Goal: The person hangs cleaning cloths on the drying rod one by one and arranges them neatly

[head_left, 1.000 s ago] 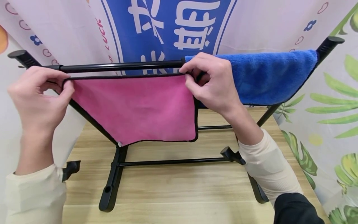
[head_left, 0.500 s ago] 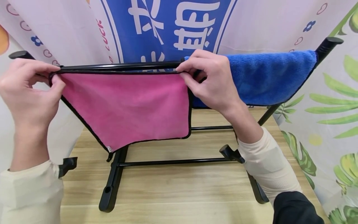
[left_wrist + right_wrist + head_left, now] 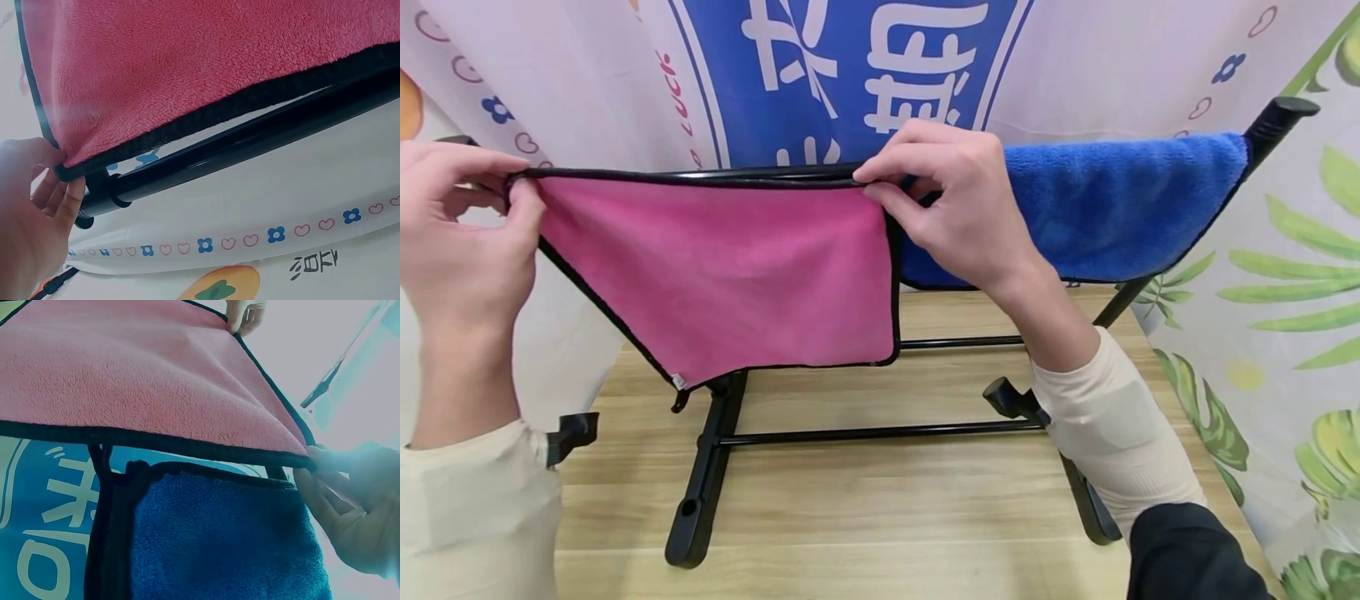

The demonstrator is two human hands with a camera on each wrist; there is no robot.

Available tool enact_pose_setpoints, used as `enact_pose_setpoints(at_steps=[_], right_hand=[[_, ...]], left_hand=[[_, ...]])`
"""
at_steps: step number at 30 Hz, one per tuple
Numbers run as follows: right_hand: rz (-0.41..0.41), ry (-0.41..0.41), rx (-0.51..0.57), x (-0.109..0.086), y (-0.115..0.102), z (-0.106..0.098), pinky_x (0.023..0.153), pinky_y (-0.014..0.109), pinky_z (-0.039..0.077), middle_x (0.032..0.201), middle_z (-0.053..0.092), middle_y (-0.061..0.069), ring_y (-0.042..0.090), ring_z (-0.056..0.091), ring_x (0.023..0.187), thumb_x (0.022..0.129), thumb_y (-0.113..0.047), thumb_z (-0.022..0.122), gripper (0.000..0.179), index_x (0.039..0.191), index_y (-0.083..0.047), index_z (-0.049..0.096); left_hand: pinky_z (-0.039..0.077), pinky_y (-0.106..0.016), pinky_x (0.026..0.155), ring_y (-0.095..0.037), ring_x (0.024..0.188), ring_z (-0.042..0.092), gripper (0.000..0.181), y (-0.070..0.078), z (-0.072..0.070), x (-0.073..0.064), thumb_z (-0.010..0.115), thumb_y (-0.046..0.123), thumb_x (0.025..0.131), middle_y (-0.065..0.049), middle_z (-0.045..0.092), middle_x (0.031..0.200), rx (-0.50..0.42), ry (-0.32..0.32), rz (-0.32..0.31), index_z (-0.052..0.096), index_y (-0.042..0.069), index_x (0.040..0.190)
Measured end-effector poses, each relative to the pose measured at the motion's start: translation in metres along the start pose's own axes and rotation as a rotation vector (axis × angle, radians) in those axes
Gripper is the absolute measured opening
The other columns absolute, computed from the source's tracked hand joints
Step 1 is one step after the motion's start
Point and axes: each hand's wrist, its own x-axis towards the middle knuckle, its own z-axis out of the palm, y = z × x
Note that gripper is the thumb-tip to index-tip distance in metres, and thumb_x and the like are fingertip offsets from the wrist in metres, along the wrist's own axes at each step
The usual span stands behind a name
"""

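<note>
A pink towel (image 3: 722,275) with black edging hangs stretched between both hands, its top edge level with the rack's black top bar. At its upper left corner my left hand (image 3: 467,217) pinches the edging between thumb and fingers; the left wrist view shows this hand (image 3: 44,206) at the corner, the bar (image 3: 250,147) close behind. My right hand (image 3: 947,200) pinches the upper right corner, overlapping the near end of a blue towel (image 3: 1135,208) draped over the bar. In the right wrist view the pink towel's fuzzy side (image 3: 156,394) faces the blue towel (image 3: 219,537).
The black rack's left foot (image 3: 688,533) stands on a wood-grain table (image 3: 880,517). Its lower crossbar (image 3: 880,433) runs near the table. A printed curtain (image 3: 602,83) hangs behind, and a leaf-patterned cloth (image 3: 1300,292) is at the right.
Both hands have moved left and up with the pink towel, the left hand farther. The towel's top edge has risen from below the bar to overlap it. The blue towel stays put.
</note>
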Motion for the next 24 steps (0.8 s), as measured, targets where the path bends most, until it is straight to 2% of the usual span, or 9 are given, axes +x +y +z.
enact_pose_setpoints(at_steps=[4,6,11,13,19,23,24], right_hand=[[0.001,-0.015,-0.004,0.003,0.002,0.001,0.073,0.022,0.057,0.089,0.073,0.01,0.016,0.065,0.082,0.091,0.004,0.074,0.009,0.095,0.0,0.081],[0.008,-0.023,-0.004,0.004,0.002,0.001,0.076,0.024,0.058,0.089,0.073,0.011,0.016,0.065,0.083,0.092,0.003,0.074,0.009,0.096,0.0,0.081],[-0.002,-0.03,-0.017,0.008,0.002,0.0,0.079,0.027,0.059,0.092,0.074,0.011,0.017,0.067,0.085,0.094,0.002,0.073,0.009,0.097,0.0,0.081],[-0.021,-0.026,-0.027,0.01,0.003,-0.001,0.08,0.026,0.058,0.093,0.075,0.011,0.017,0.068,0.085,0.094,0.001,0.073,0.009,0.097,0.0,0.081],[-0.038,-0.01,-0.045,0.017,0.005,-0.002,0.078,0.023,0.056,0.091,0.075,0.012,0.017,0.068,0.082,0.095,0.0,0.071,0.01,0.097,0.0,0.082],[-0.01,-0.007,-0.049,0.02,0.006,-0.002,0.079,0.023,0.057,0.089,0.074,0.012,0.018,0.068,0.081,0.096,-0.001,0.071,0.011,0.098,0.0,0.082],[-0.007,-0.008,-0.053,0.021,0.007,-0.002,0.08,0.024,0.057,0.09,0.074,0.012,0.018,0.068,0.082,0.096,-0.002,0.071,0.011,0.098,0.0,0.082]], left_hand=[[0.047,-0.007,0.083,0.009,0.093,0.053,0.023,0.0,-0.001,0.002,0.059,0.01,0.098,0.027,0.05,0.099,0.028,-0.011,-0.029,0.078,0.017,0.11],[0.047,-0.007,0.084,0.01,0.094,0.053,0.022,-0.003,-0.002,0.003,0.06,0.013,0.099,0.029,0.049,0.1,0.04,-0.024,-0.004,0.077,0.018,0.112],[0.048,-0.008,0.088,0.011,0.095,0.053,0.023,0.003,-0.002,0.003,0.061,0.014,0.101,0.028,0.048,0.1,0.073,-0.027,-0.052,0.077,0.012,0.116],[0.048,-0.008,0.09,0.011,0.095,0.053,0.023,0.01,-0.001,0.003,0.061,0.012,0.101,0.027,0.048,0.099,0.089,-0.02,-0.1,0.077,0.008,0.117],[0.047,-0.007,0.089,0.011,0.096,0.052,0.022,0.017,0.0,0.005,0.061,0.009,0.102,0.028,0.048,0.098,0.097,-0.024,-0.1,0.077,0.006,0.116],[0.047,-0.007,0.087,0.009,0.098,0.052,0.021,0.01,0.0,0.008,0.061,0.008,0.101,0.027,0.05,0.098,0.068,-0.023,-0.085,0.078,0.009,0.115],[0.047,-0.007,0.087,0.009,0.099,0.052,0.021,0.007,0.0,0.009,0.061,0.008,0.102,0.027,0.05,0.098,0.062,-0.027,-0.061,0.078,0.011,0.115]])
